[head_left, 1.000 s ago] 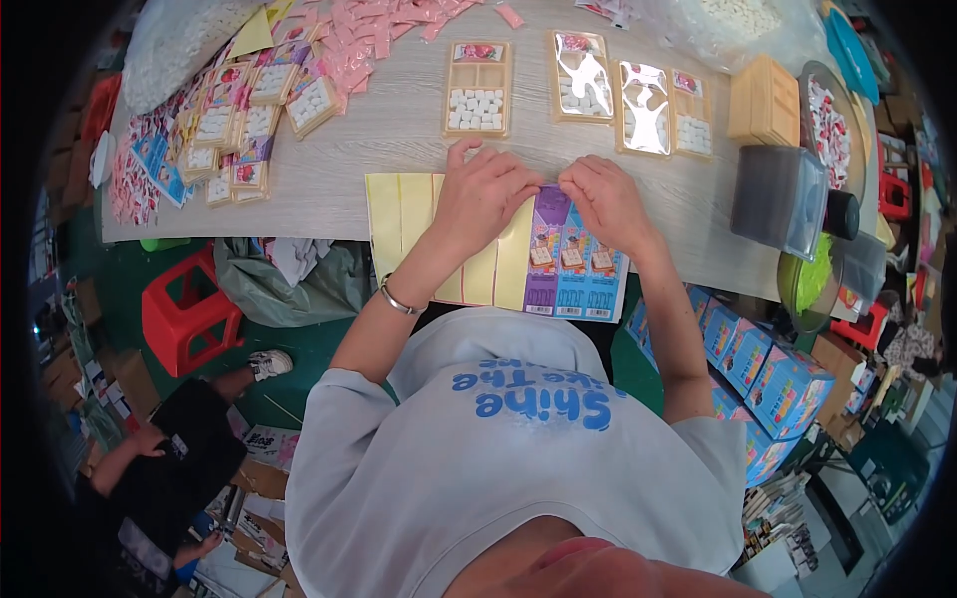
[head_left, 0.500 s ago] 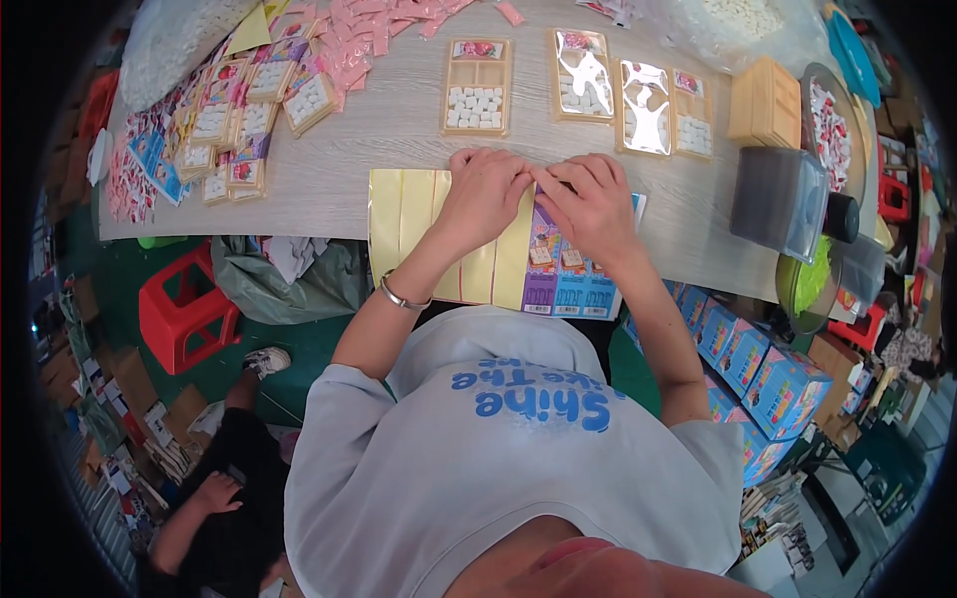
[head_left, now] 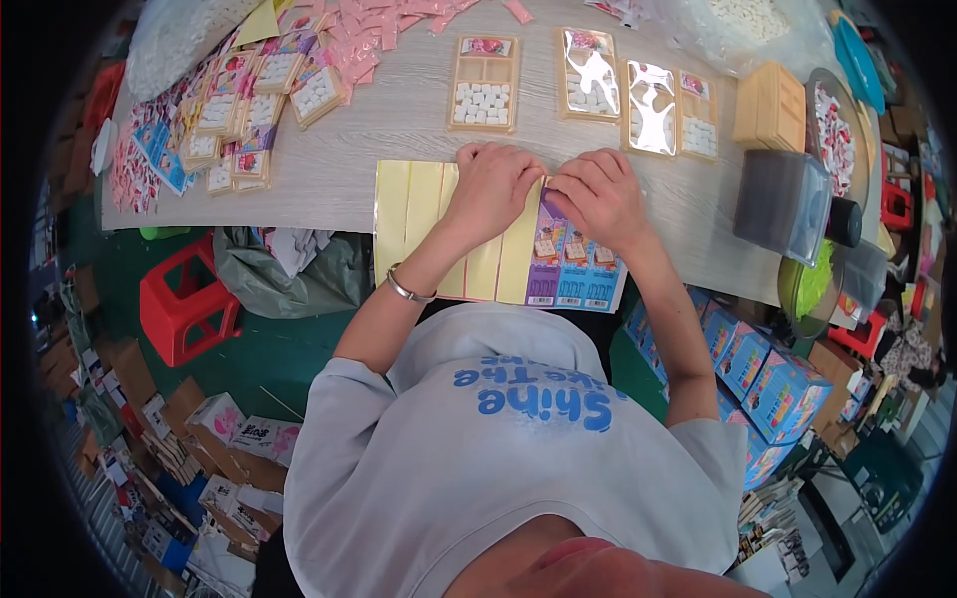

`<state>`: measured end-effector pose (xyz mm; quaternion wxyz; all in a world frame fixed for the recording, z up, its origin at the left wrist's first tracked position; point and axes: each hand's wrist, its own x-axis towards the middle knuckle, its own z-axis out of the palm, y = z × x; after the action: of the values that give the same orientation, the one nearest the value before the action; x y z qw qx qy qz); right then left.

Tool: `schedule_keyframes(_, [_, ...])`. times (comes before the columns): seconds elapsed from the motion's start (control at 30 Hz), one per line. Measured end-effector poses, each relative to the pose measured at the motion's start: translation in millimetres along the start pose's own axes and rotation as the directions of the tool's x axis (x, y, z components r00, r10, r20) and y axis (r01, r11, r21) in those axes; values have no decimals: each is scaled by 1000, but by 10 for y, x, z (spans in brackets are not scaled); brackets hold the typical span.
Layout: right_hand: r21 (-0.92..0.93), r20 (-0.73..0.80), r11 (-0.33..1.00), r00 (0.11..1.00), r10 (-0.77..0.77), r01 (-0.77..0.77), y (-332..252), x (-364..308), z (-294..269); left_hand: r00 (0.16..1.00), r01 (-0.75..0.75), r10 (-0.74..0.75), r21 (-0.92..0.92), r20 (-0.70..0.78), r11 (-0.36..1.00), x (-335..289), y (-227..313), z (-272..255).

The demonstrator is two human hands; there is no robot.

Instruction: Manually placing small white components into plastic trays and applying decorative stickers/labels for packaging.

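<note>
A sticker sheet lies over the front edge of the table, with bare yellow strips on its left and printed purple and blue strips on its right. My left hand rests on the yellow part, its thumb and fingertips pinched at the sheet's upper edge. Close beside it, my right hand is bent over the top of the purple strip, fingers curled and pinching there. The exact grip at the fingertips is partly hidden. Beyond my hands stands an open tray of white pieces.
More filled trays lie at the far right. Packed trays are heaped on the left beside pink sachets. A wooden block stack and dark plastic covers stand right. A red stool and blue boxes are below.
Both hands keep nearly the same place at the sheet's upper edge; my right fingers shift slightly. The person at the lower left has gone out of view, uncovering boxes.
</note>
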<state>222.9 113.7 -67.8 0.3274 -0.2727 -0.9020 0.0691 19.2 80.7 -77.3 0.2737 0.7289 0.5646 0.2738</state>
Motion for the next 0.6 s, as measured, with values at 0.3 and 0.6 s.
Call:
schedule_keyframes(0.3, [795,594,456,666,-452,-400,-789,225,-1952,941,-98,193,321,-279,942,-57,-121,225])
schedule_keyframes(0.6, [744,318,225,629,709,-629,-195,424,-766,951,91,184,-792,249,603,-202,56,-661])
